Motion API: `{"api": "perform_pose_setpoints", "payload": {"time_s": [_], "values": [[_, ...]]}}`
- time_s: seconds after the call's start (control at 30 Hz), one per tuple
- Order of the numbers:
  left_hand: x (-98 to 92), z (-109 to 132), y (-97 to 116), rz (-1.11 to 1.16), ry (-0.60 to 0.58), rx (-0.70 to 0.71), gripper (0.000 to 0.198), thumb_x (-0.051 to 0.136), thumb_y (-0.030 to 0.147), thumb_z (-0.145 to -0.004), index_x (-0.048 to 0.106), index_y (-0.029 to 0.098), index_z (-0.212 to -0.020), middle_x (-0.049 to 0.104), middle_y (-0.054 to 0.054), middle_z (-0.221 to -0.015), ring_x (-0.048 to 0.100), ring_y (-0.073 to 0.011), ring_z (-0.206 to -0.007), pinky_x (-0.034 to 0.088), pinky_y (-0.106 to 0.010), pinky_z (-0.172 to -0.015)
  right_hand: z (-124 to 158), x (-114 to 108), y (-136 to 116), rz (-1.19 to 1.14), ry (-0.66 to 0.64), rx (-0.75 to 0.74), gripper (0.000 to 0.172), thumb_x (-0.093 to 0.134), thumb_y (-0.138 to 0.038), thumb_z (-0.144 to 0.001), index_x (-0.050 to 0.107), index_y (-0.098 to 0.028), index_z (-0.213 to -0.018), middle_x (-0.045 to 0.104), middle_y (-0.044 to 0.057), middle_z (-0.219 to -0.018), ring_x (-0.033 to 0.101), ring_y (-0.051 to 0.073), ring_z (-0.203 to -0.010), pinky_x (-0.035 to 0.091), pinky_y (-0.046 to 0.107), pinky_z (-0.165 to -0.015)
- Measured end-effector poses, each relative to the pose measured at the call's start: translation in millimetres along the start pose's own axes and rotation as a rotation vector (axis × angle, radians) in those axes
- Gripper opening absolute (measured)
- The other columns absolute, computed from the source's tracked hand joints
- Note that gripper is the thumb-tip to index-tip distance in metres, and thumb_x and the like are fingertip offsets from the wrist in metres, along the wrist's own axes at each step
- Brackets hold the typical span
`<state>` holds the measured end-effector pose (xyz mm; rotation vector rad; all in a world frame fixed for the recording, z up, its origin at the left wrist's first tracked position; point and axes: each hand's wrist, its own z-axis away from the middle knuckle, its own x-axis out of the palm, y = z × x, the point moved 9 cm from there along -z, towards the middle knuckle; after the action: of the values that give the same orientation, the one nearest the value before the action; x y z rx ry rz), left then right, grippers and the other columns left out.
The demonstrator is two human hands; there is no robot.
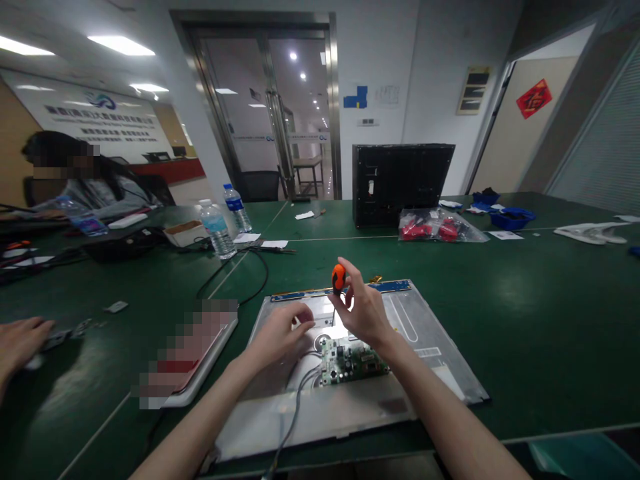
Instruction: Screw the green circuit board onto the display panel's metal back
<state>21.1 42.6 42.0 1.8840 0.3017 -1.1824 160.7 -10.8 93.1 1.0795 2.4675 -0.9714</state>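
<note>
Co-worker's hand (23, 343): at my far left, resting on the green table (540, 300) near some small metal pieces (75, 330).
Covered item: a pixelated thing (197, 350) with a white edge; I can't make out what it is.
Water bottles: two, one (217, 230) in front of the other (237, 208), both upright beyond that item.
Left hand (286, 327): I see it above the metal panel (430, 333), fingers curled, thumb close to the fingertips; I can't tell from here whether they pinch anything small.
Screwdriver (339, 277): orange and black, near upright over the panel's far half, shaft down; I can't tell whether its tip touches.
Circuit board (353, 361): green, on the panel, nearer me than the screwdriver, with grey cables (297, 413) running off its left side.
Right hand (367, 310): thumb and fingers clamped on the screwdriver's handle.
Black housing (403, 183): standing behind the panel, a clear bag (463, 230) with red contents just before it.
Blue trays: at right, one (513, 219) nearer me.
</note>
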Motion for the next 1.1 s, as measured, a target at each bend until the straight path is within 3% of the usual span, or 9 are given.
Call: {"api": "perform_pose_setpoints", "payload": {"time_s": [0.1,0.2,0.4,0.7,1.1], "values": [[-3.2,20,19,0.009,-0.031,0.013,0.018,0.056,0.031,-0.083,0.063,0.018,-0.074,0.066,-0.002,-0.074,0.058,-0.0183,-0.070,0.042,-0.027,-0.068,-1,-2,0,-0.025,0.015,0.014,0.068,0.055,-0.022,-0.083,0.024,-0.021,-0.144,0.065,0.000,-0.080,0.058,0.013,-0.052,0.042,0.024,-0.053],[7.9,40,34,0.041,-0.094,0.014,0.014,0.056,0.027,-0.082,0.064,0.018,-0.074,0.067,-0.002,-0.073,0.059,-0.0172,-0.069,0.041,-0.026,-0.066,0,-2,-1,-0.050,0.017,0.019,0.066,0.056,-0.022,-0.084,0.026,-0.021,-0.143,0.064,-0.001,-0.079,0.057,0.013,-0.052,0.042,0.024,-0.054],[28.4,64,31,0.070,-0.081,-0.078,0.014,0.054,0.022,-0.081,0.066,0.019,-0.075,0.069,-0.002,-0.073,0.060,-0.0172,-0.066,0.042,-0.025,-0.062,8,-3,0,-0.154,-0.011,0.045,0.067,0.057,-0.022,-0.084,0.025,-0.022,-0.143,0.063,-0.001,-0.081,0.055,0.011,-0.053,0.041,0.021,-0.050],[40.9,70,23,0.101,0.021,-0.053,0.011,0.055,0.022,-0.081,0.065,0.020,-0.078,0.068,-0.002,-0.075,0.060,-0.0188,-0.071,0.044,-0.027,-0.068,14,-4,-6,-0.360,-0.028,0.078,0.068,0.059,-0.020,-0.083,0.027,-0.026,-0.143,0.061,-0.002,-0.083,0.055,0.009,-0.053,0.041,0.019,-0.047],[44.3,72,31,0.111,0.016,0.016,0.013,0.053,0.016,-0.082,0.064,0.020,-0.077,0.066,-0.004,-0.080,0.059,-0.0198,-0.078,0.043,-0.028,-0.070,19,3,-16,-0.506,-0.120,0.116,0.066,0.061,-0.018,-0.080,0.032,-0.026,-0.138,0.059,-0.004,-0.078,0.053,0.007,-0.051,0.039,0.016,-0.042]]}}
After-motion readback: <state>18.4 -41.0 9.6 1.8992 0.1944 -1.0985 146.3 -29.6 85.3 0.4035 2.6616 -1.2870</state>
